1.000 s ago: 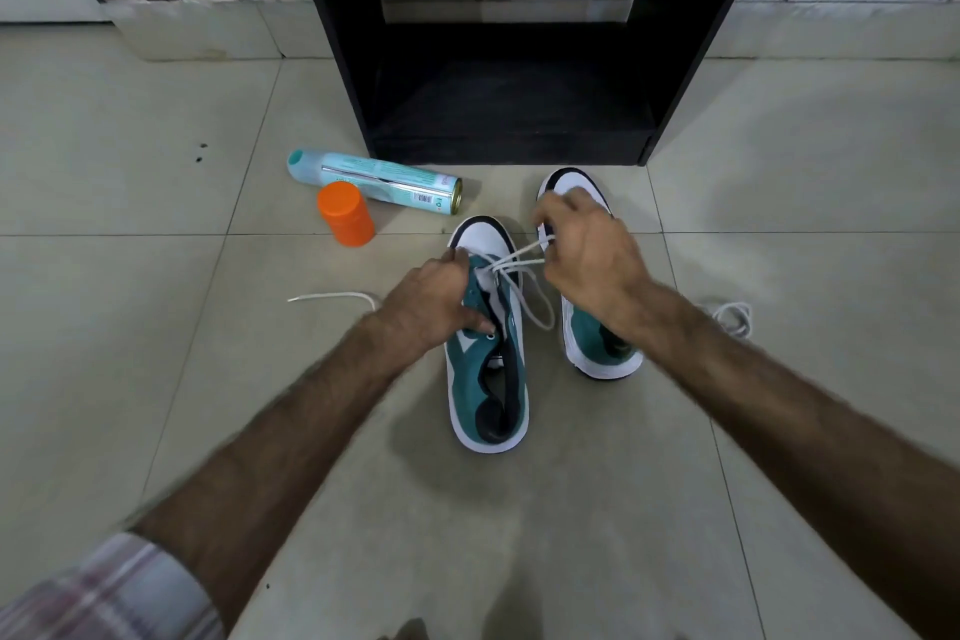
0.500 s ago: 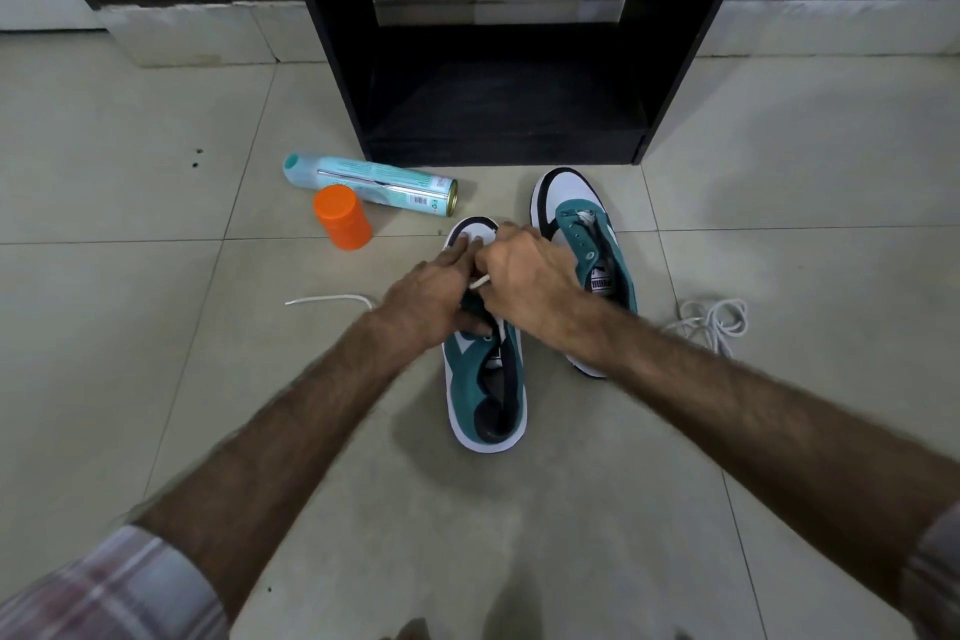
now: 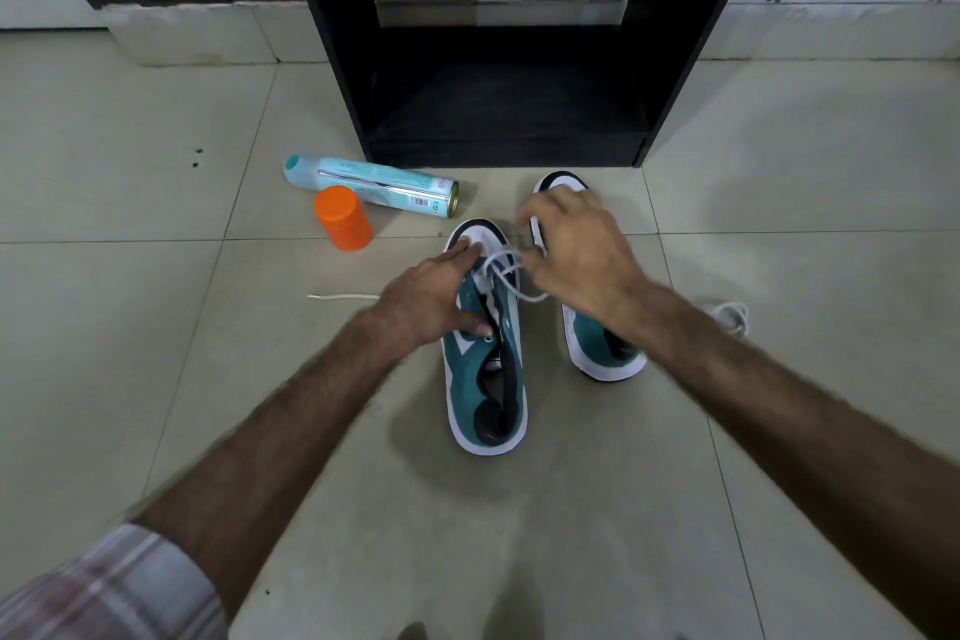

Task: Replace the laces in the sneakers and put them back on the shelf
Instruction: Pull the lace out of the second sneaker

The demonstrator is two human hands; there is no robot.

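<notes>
A: From the head view, where do things stand?

B: Both teal sneakers sit on the floor tiles [image 3: 156, 327] in front of the black shelf [image 3: 498, 120]. The near sneaker [image 3: 485, 379] is being laced. The left hand [image 3: 431, 301] rests on its upper, fingers curled over the side, thumb by the eyelets, holding it steady. The right hand [image 3: 576, 255] is lifted just above the toe, fingers curled, pinching a loop of the white lace [image 3: 511, 276].

A: And the other shoe?

B: The far sneaker [image 3: 602, 343] lies just beside it, partly hidden under the right wrist. I can't tell whether it is laced. A bundle of lace [image 3: 732, 317] lies on the floor to its right, and a loose lace end [image 3: 343, 297] trails out to the left.

A: What might go wrong?

B: I'd guess the pull. The lace only seems threaded through the lowest eyelets, so a hard tug could draw one end right out, or leave the ends uneven. If the left hand eases off, the shoe may slide or tip.

A: Anything in the way?

B: A spray can [image 3: 371, 183] lies on its side near the shelf, with an orange cap [image 3: 343, 218] touching it. A stray elbow could roll the can across the shelf's opening.
</notes>
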